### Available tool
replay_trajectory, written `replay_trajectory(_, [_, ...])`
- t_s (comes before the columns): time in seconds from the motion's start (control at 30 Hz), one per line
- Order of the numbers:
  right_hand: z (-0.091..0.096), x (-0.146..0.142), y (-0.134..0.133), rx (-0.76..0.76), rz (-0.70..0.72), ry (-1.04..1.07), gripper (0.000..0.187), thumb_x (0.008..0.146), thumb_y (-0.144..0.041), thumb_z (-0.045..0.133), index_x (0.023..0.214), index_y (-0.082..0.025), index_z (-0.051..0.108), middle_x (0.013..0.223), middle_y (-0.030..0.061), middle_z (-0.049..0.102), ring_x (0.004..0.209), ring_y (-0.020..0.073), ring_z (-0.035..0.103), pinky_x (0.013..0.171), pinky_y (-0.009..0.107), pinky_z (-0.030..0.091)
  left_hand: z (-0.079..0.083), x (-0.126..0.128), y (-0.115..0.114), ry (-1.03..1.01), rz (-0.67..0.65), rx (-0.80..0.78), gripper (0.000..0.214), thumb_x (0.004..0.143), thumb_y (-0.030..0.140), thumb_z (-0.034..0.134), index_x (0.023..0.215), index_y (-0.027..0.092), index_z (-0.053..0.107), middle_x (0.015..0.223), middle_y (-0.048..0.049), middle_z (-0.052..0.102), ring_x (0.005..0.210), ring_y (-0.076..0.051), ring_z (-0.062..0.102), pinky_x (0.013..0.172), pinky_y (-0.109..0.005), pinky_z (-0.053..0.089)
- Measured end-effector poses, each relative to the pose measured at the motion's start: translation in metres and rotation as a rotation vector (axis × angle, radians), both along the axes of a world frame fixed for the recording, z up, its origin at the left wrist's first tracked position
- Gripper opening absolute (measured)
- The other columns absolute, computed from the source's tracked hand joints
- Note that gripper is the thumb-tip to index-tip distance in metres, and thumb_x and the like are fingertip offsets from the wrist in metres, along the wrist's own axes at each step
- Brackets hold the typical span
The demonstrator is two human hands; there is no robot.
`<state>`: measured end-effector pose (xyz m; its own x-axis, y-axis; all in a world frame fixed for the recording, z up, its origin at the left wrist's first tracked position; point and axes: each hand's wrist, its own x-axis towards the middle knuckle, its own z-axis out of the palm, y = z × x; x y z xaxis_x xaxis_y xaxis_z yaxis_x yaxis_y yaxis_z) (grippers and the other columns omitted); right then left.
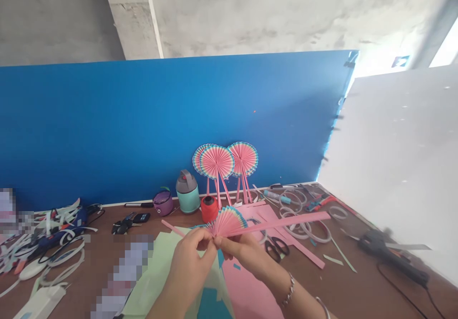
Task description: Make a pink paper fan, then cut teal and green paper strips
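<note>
**Editor:** What do the two hands have hold of?

**Photographer:** A pleated pink paper fan [227,221], half spread and edged in blue. It is held just above the desk [339,281], in front of the person. The left hand [189,261] and the right hand [246,252] meet at its base. Each grip is pinched tight on the gathered folds where the pleats converge.

**Editor:** And the long strip running off to the right?

**Photographer:** That is a pink stick [286,224] fixed along one edge of the fan. A shorter stick end [171,226] pokes out to the left.

**Editor:** How would such a thing handle?

**Photographer:** By the look of it, very light and easily crushed. The open pleats are thin paper and would likely crease under a careless pinch. The bunched base and the sticks appear stiffer, so they seem the safer places to take hold.

**Editor:** What lies around it?

**Photographer:** Three finished fans [216,162] lean upright against a blue board [143,128] at the back. A teal bottle [187,192] and a red spool [209,208] stand just in front of them. Scissors [276,248] lie just beside the right hand, and sheets of pink paper [243,290] and green paper [157,266] lie under the wrists. A glue gun [390,252] rests well apart, on the far right.
</note>
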<state>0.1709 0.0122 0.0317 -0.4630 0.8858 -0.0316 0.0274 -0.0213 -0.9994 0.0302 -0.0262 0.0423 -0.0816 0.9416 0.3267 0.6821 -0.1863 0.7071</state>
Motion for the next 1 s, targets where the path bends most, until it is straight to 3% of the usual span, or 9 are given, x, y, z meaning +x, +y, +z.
replay_trajectory(0.23, [-0.002, 0.0, 0.002, -0.057, -0.001, -0.012, 0.037, 0.071, -0.049, 0.062, 0.058, -0.014, 0.06, 0.052, -0.0008, 0.05, 0.052, 0.01, 0.045, 0.05, 0.023, 0.03, 0.0, 0.002, -0.001, -0.082, 0.009, 0.051, 0.021, 0.074, 0.021, 0.046, 0.053, 0.021, 0.051, 0.058, 0.0022, 0.053, 0.058, -0.014, 0.049, 0.057, -0.022, 0.04])
replay_trajectory(0.8, [-0.008, 0.001, 0.007, -0.119, 0.05, 0.19, 0.031, 0.072, -0.041, 0.064, 0.061, -0.011, 0.063, 0.045, -0.0032, 0.045, 0.045, 0.0073, 0.04, 0.047, 0.023, 0.024, -0.001, -0.005, 0.001, -0.136, -0.065, -0.038, 0.019, 0.077, 0.023, 0.046, 0.059, 0.021, 0.053, 0.061, 0.0027, 0.053, 0.062, -0.014, 0.047, 0.06, -0.023, 0.038])
replay_trajectory(0.9, [-0.006, 0.003, 0.009, -0.107, 0.035, 0.197, 0.031, 0.072, -0.04, 0.064, 0.06, -0.011, 0.063, 0.044, -0.0033, 0.045, 0.044, 0.0071, 0.039, 0.047, 0.023, 0.024, -0.003, -0.008, 0.002, -0.185, -0.091, -0.064, 0.013, 0.078, 0.024, 0.046, 0.068, 0.022, 0.053, 0.064, 0.0031, 0.056, 0.063, -0.015, 0.05, 0.061, -0.023, 0.039])
replay_trajectory(1.0, [-0.005, 0.004, 0.011, -0.117, 0.041, 0.183, 0.03, 0.071, -0.039, 0.066, 0.059, -0.011, 0.063, 0.042, -0.0033, 0.046, 0.043, 0.007, 0.039, 0.047, 0.023, 0.024, -0.004, -0.008, 0.003, -0.227, -0.09, -0.095, 0.015, 0.079, 0.026, 0.047, 0.089, 0.022, 0.056, 0.064, 0.0037, 0.057, 0.064, -0.016, 0.053, 0.062, -0.025, 0.041])
